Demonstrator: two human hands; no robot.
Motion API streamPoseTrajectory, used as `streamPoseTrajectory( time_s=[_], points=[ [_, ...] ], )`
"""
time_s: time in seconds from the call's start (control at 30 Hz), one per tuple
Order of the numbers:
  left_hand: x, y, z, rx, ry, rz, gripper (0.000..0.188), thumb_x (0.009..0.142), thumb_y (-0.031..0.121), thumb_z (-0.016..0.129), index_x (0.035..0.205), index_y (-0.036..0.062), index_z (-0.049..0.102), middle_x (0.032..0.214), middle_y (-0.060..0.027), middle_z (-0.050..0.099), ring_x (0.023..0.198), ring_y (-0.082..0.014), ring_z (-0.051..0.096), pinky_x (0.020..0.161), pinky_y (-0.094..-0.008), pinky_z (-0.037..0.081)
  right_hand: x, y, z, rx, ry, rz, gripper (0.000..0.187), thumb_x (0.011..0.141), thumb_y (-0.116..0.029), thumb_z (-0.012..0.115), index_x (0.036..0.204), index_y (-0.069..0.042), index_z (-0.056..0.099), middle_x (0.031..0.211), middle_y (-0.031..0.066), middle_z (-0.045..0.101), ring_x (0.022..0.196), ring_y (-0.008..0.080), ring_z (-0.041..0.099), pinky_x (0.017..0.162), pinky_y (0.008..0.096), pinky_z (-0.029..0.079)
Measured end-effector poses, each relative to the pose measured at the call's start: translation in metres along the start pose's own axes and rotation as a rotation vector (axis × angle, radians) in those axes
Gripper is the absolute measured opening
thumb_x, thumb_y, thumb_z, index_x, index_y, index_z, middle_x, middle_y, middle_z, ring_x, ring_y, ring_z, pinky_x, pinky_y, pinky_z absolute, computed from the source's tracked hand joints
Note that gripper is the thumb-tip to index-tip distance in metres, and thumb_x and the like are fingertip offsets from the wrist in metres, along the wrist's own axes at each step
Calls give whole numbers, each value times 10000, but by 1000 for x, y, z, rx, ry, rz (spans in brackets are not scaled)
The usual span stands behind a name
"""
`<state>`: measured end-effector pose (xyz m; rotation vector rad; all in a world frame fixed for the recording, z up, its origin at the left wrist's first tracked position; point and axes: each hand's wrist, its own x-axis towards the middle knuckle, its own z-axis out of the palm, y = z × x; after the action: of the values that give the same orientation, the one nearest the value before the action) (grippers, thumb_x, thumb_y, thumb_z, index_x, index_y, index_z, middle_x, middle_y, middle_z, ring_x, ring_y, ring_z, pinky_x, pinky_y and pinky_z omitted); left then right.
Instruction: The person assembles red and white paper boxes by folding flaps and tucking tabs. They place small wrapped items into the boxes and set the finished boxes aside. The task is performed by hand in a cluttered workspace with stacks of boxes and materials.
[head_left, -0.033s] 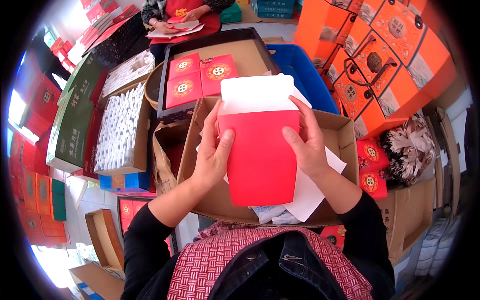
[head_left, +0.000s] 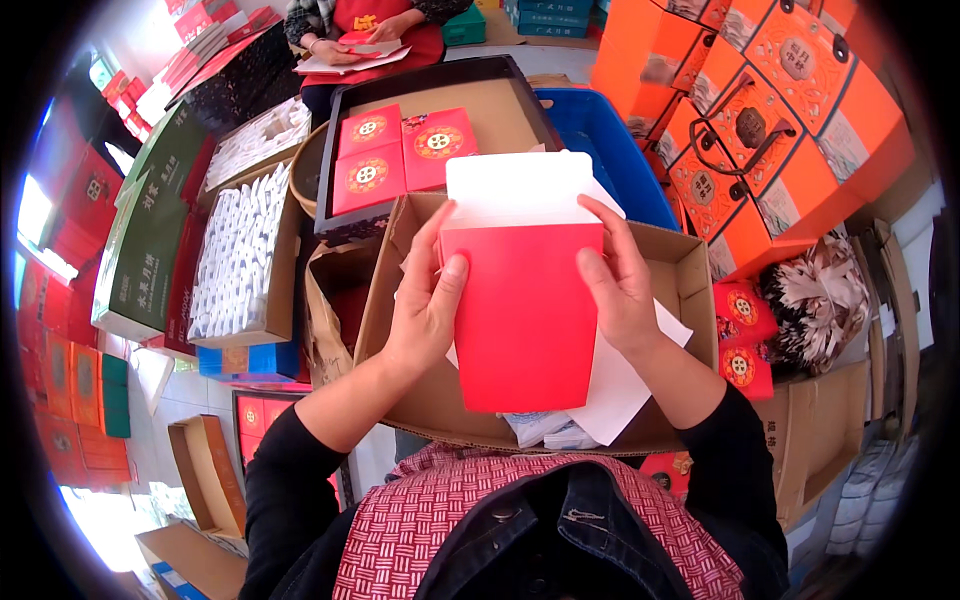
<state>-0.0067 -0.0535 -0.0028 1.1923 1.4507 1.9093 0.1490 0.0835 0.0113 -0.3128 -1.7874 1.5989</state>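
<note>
A red paper box (head_left: 527, 320) with a white inside is held up between my two hands, its far end open. The white lid flap (head_left: 515, 185) stands out beyond the opening, with a smaller side flap by my right fingers. My left hand (head_left: 432, 290) grips the left edge, thumb on the red face and fingers along the side. On the opposite edge, my right hand (head_left: 620, 280) holds in the same way, fingertips close to the white flap. Beneath it, an open cardboard carton (head_left: 685, 270) contains white paper sheets (head_left: 625, 385) and white packets (head_left: 540, 427).
Finished-looking red boxes (head_left: 437, 146) sit in a black-rimmed tray (head_left: 500, 100) beyond the carton. A blue tub (head_left: 605, 160) and stacked orange boxes (head_left: 770, 120) stand right. White packets (head_left: 240, 260) fill a carton at left. Across the tray, another person's hands (head_left: 375, 40) hold papers.
The red box and my hands have shifted very slightly to the right; both hands keep their hold.
</note>
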Motion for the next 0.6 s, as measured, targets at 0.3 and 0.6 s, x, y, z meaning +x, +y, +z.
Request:
streamPoseTrajectory(
  time_s=[0.3, 0.6],
  points=[
    [12, -30, -8, -46, -122, -352, 330, 1021, 227, 401, 1109, -26, 595, 1035, -49, 586, 955, -94, 530, 865, -224, 427, 1, 30, -28, -131, 8, 118, 293, 988, -221, 476, 1046, 30, 617, 1062, 107, 608, 979, 131, 561, 867, 260, 430],
    [5, -19, 14, -6, -56, 157, 243, 943, 19, 511, 1155, 11, 394, 1093, -92, 498, 997, -156, 534, 879, -269, 443, 52, -33, -54, 114, -358, 238, 195, 923, -140, 584, 996, 29, 646, 833, 72, 673, 763, 114, 604, 706, 241, 478]
  ],
)
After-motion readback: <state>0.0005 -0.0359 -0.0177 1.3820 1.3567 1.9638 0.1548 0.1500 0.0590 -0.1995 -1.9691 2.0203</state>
